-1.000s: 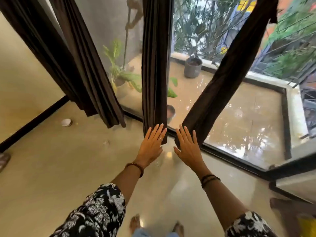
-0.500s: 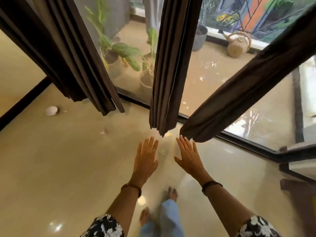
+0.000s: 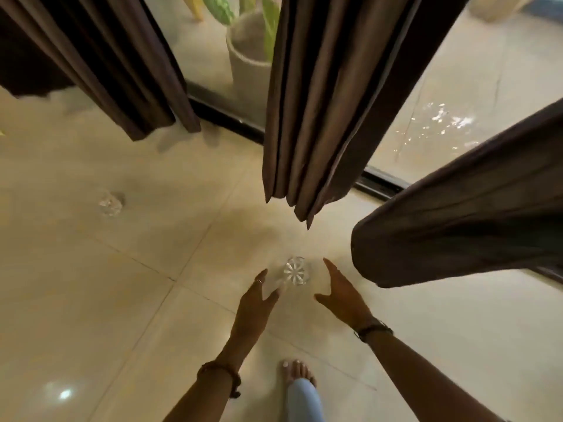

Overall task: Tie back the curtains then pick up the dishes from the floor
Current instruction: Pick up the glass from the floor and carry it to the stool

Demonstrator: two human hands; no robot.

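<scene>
A pale tiled floor (image 3: 91, 300) fills the view, met by a glass door (image 3: 457, 86) along a dark track. Three dark brown curtains (image 3: 320, 102) hang bunched above it. Both arms reach down: the left hand (image 3: 254, 303) and right hand (image 3: 341, 295) are spread, fingers straight, flanking a small glass dish (image 3: 296, 271) on the floor, holding nothing. A second glass dish (image 3: 110, 203) sits well apart to the left.

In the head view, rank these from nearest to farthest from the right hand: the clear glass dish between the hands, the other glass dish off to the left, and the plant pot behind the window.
From the right hand:
1. Clear glass dish, on the floor just left of its fingertips.
2. Other glass dish, on the floor far to the left.
3. Plant pot, outside behind the glass, between the curtains.
</scene>
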